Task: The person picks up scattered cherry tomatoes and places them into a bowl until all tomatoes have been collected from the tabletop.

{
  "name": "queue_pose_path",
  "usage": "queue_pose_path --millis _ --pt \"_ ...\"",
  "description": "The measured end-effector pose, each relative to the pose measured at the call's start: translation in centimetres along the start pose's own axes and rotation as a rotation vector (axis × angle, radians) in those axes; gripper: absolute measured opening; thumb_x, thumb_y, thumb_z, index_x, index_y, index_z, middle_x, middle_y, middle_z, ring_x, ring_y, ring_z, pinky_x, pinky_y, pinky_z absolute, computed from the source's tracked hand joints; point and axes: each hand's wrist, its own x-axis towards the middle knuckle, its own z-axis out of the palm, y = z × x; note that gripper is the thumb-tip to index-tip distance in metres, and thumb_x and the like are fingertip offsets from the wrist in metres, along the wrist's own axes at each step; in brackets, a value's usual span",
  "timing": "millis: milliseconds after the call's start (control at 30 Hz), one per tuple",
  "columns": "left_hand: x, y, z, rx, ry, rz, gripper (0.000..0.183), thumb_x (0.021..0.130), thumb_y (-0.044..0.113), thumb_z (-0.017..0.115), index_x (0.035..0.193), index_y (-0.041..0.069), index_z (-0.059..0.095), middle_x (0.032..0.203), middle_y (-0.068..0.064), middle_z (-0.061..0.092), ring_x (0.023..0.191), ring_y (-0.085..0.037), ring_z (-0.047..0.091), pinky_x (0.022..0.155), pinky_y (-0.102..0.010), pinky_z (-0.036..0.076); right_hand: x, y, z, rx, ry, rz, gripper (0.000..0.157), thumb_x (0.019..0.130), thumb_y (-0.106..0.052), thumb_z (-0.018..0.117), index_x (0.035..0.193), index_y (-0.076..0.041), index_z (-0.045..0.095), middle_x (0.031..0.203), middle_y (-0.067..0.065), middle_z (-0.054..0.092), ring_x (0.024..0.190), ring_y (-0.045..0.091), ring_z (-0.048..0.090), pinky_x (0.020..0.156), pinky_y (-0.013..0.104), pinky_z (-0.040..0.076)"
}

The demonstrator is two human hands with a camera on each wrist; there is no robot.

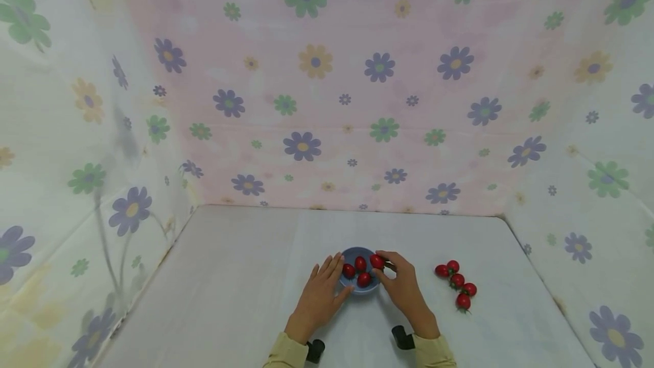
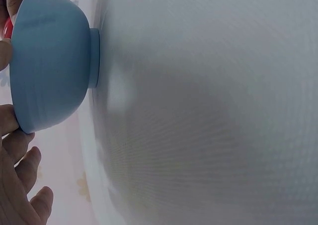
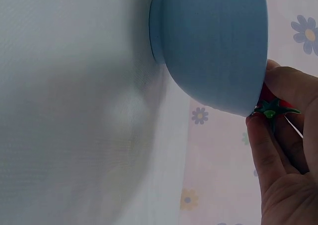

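Observation:
A small blue bowl [image 1: 361, 291] stands upright on the white table, with three red cherry tomatoes [image 1: 360, 264] inside it. My left hand [image 1: 319, 299] rests against the bowl's left rim, its fingers mostly straight. At the right rim my right hand [image 1: 405, 287] pinches another cherry tomato [image 1: 377, 261] between thumb and fingers. Its green, star-shaped stem end [image 3: 271, 109] shows in the right wrist view, just at the rim. From the left wrist, the bowl's outer wall [image 2: 49, 61] hides most of what lies inside.
To the right of the bowl, several cherry tomatoes [image 1: 457, 281] lie in a loose line on the white table [image 1: 230, 288]. Flower-printed cloth [image 1: 327, 101] hangs as walls behind and on both sides. Dark camera mounts [image 1: 402, 338] sit at the wrists.

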Motion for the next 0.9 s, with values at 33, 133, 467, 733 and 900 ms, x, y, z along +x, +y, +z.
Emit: queue_pose_path --millis 33,133,467,733,900 --pt "-0.01 0.04 -0.02 -0.001 0.0 -0.001 0.073 0.104 0.052 0.05 0.159 0.006 0.035 0.165 -0.008 0.033 0.153 -0.03 0.03 0.121 -0.055 0.029 0.01 -0.02 0.01 0.0 0.0 -0.001 0.046 0.082 0.006 0.081 0.125 0.001 0.067 0.118 0.01 0.071 0.112 0.025 0.07 0.095 0.036 0.057" --pt "-0.06 0.13 -0.06 -0.009 -0.003 -0.006 0.073 0.104 0.052 0.05 0.159 0.005 0.035 0.165 -0.009 0.033 0.153 -0.03 0.03 0.121 -0.056 0.028 -0.01 -0.1 0.03 0.005 -0.005 0.011 0.046 0.082 0.005 0.081 0.126 0.0 0.067 0.119 0.009 0.071 0.112 0.025 0.069 0.096 0.036 0.056" --pt "-0.04 0.18 0.04 -0.011 0.004 -0.014 0.073 0.104 0.05 0.052 0.158 0.005 0.035 0.165 -0.009 0.034 0.152 -0.031 0.031 0.12 -0.057 0.029 0.09 -0.09 0.03 0.005 -0.004 0.007 0.047 0.082 0.004 0.081 0.126 0.0 0.067 0.121 0.015 0.07 0.114 0.029 0.068 0.097 0.039 0.055" --pt "0.0 0.34 -0.07 -0.006 0.016 -0.009 0.071 0.104 0.047 0.054 0.157 0.004 0.037 0.164 -0.01 0.035 0.151 -0.032 0.033 0.12 -0.058 0.03 0.13 0.12 0.07 0.021 0.006 -0.023 0.044 0.083 0.005 0.08 0.125 0.0 0.067 0.122 0.018 0.07 0.116 0.031 0.067 0.098 0.041 0.055" --pt "0.02 0.33 -0.15 -0.007 0.009 -0.011 0.072 0.104 0.048 0.053 0.158 0.004 0.036 0.165 -0.01 0.034 0.152 -0.032 0.032 0.12 -0.057 0.03 0.03 0.0 0.02 0.007 0.02 -0.023 0.043 0.083 0.004 0.08 0.123 0.0 0.068 0.12 0.016 0.071 0.114 0.031 0.068 0.096 0.041 0.056"
